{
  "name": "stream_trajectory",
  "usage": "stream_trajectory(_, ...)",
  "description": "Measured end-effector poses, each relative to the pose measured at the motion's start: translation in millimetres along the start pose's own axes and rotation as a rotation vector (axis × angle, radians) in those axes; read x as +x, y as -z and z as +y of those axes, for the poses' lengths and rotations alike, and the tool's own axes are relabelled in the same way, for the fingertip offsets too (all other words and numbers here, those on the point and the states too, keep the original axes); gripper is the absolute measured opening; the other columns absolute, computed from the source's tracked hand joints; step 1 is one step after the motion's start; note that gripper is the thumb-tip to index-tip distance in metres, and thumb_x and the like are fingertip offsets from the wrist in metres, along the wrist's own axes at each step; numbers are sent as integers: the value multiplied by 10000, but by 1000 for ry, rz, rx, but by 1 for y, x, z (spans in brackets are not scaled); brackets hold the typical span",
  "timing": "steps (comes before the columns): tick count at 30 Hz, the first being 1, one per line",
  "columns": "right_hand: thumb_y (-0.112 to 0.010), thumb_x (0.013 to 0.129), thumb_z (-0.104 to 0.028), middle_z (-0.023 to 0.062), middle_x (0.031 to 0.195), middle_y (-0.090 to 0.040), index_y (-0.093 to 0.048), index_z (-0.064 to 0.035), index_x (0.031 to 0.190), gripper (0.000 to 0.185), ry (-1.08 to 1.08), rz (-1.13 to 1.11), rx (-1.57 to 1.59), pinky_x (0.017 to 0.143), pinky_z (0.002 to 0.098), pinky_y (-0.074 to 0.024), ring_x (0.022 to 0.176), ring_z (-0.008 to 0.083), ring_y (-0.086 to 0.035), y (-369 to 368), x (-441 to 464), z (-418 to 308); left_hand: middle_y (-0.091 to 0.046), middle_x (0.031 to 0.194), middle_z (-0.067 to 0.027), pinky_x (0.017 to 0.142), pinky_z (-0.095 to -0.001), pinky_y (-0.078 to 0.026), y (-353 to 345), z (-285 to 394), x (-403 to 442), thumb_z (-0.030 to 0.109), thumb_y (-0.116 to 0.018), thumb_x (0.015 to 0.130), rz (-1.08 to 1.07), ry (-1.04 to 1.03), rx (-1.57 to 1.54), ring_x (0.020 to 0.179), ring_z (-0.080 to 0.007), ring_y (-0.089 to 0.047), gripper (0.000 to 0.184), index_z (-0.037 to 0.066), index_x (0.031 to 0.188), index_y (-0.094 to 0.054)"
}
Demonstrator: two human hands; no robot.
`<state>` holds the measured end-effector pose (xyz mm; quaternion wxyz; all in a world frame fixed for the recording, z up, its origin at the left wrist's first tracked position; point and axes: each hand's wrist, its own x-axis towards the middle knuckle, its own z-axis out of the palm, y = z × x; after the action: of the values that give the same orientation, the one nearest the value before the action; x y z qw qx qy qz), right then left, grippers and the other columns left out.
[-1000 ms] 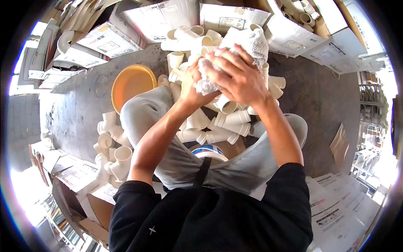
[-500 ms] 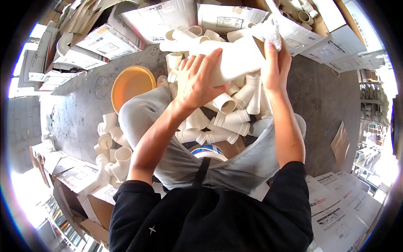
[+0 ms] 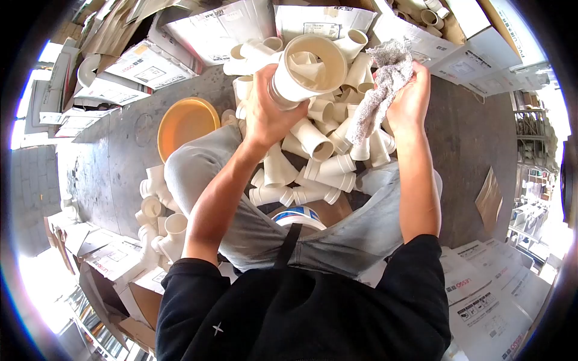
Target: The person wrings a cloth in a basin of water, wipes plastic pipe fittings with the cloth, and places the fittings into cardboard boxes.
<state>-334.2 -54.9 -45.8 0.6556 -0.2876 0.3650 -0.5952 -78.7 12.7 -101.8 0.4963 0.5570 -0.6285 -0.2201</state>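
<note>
My left hand (image 3: 269,114) is wrapped round the side of a large white plastic pipe fitting (image 3: 282,90), whose wide open end faces up toward me. A smaller opening shows inside it. In my right hand (image 3: 410,99) a grey, fluffy cleaning rag (image 3: 380,96) is bunched up, one end hanging down to the left, apart from the fitting. Below both hands lies a heap of smaller white pipe fittings (image 3: 313,141), several of them elbows and branches, between my legs.
An orange basin (image 3: 188,103) stands left of my knee. Cardboard boxes (image 3: 220,30) line the far side, one at the right holding fittings. More pipe fittings (image 3: 174,231) lie at the left, by opened cartons. A white bucket (image 3: 299,221) sits between my thighs; flattened cartons (image 3: 490,295) are at the right.
The large fitting has turned from lying sideways to showing its open end, and moved left. My right hand has come away from it to the right with the rag.
</note>
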Motion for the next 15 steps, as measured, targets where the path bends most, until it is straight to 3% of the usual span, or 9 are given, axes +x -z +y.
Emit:
stream_trajectory(4, -548, 962, -218, 91, 930, -667, -625, -7, 1178, 312, -47, -8, -105, 671, 338, -515, 773, 178, -634, 3, -1, -1, -596, 1318, -211, 1020, -444, -512, 5, 2, 4, 163, -933, 718, 35, -71, 145, 1224, -335, -626, 843, 18, 1382, -434)
stream_trajectory(7, -577, 930, -162, 90, 957, -670, -617, 9, 1237, 353, -40, -23, -120, 671, 337, -525, 787, 173, -646, 0, -3, -1, -575, 1356, -232, 1049, -441, -507, 4, -6, 7, 168, -965, 689, 117, -268, 224, 1281, -354, -596, 885, 20, 1379, -430)
stream_trajectory(8, -576, 932, -160, 91, 960, -672, -616, 8, 1237, 351, -46, -26, -108, 671, 339, -529, 789, 175, -651, 1, -2, 0, -545, 1401, -259, 1141, -492, -433, 4, -9, 7, 180, -985, 674, 118, -296, 214, 1352, -385, -547, 911, 22, 1365, -414)
stream_trajectory(11, -571, 936, -152, 96, 969, -679, -606, 8, 1244, 349, -47, -29, -102, 663, 342, -540, 794, 182, -668, 2, 0, 2, -516, 1435, -282, 1211, -554, -317, 5, -8, 11, 182, -979, 691, 169, -402, 233, 1405, -425, -493, 899, 22, 1352, -392)
stream_trajectory(15, -560, 943, -136, 105, 976, -686, -592, 15, 1254, 348, -51, -54, -96, 641, 350, -552, 778, 196, -682, 5, 2, 4, -487, 1444, -272, 1235, -593, -233, 8, -6, 12, 181, -971, 711, 194, -505, 244, 1440, -455, -439, 897, 15, 1345, -358)
